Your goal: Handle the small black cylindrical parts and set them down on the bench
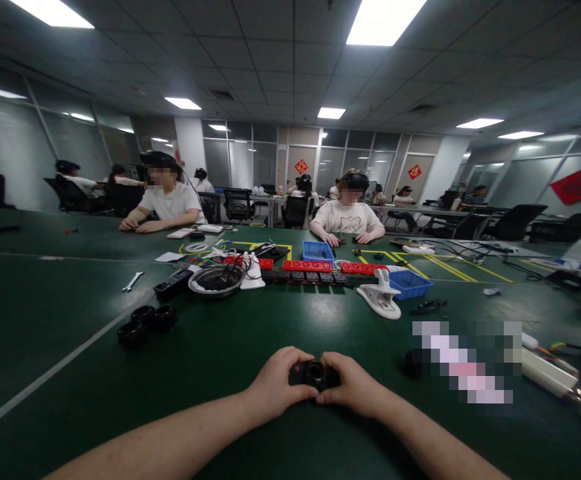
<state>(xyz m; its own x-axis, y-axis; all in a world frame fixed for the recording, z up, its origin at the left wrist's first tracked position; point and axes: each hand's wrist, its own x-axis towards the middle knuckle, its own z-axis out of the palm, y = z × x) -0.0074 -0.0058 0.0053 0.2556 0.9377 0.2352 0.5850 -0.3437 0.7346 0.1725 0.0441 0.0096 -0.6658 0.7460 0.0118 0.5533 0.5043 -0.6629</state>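
A small black round part [315,373], like a little wheel, rests on the green table [250,333] near the front edge. My left hand [275,383] grips its left side and my right hand [353,385] grips its right side, thumbs meeting under it. Most of the part is hidden by my fingers. Three similar black wheels [146,323] lie together on the table to the far left, well apart from my hands.
Beyond my hands stand a white clamp-like tool [381,297], a blue bin [410,283], red and black power strips [315,270], a metal bowl [216,280] and a wrench [132,281]. A white tube [550,373] lies right. Two seated people face me across the table.
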